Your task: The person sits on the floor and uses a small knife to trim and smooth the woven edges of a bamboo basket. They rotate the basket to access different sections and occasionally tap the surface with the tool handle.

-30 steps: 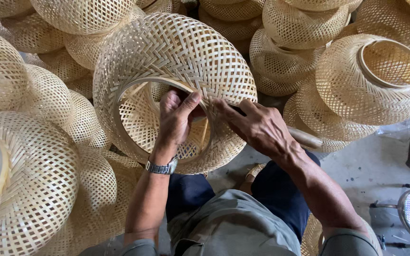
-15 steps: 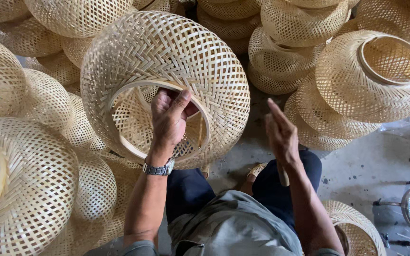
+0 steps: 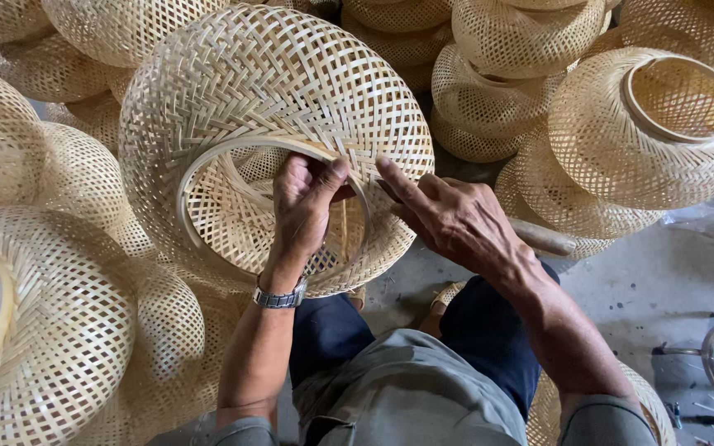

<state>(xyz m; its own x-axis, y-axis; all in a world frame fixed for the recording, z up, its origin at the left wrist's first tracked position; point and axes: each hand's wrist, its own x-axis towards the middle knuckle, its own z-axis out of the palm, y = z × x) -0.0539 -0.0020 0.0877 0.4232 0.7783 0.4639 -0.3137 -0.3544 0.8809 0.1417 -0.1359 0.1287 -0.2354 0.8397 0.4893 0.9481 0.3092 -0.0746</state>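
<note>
head view: left hand (image 3: 303, 211) grips round woven bamboo shade (image 3: 266, 107).

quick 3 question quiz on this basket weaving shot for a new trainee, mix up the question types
1. True or false: the left hand grips the hoop rim of the woven bamboo shade.
2. Which wrist carries the wristwatch? A) left B) right C) neither
3. Fill in: the right hand points its index finger at the shade's ____.

Key
1. True: its thumb and fingers close over the rim at the opening.
2. A
3. Rim; whether the fingertip touches the weave cannot be told. More woven shades, such as the one with a round opening, are piled around.
</note>
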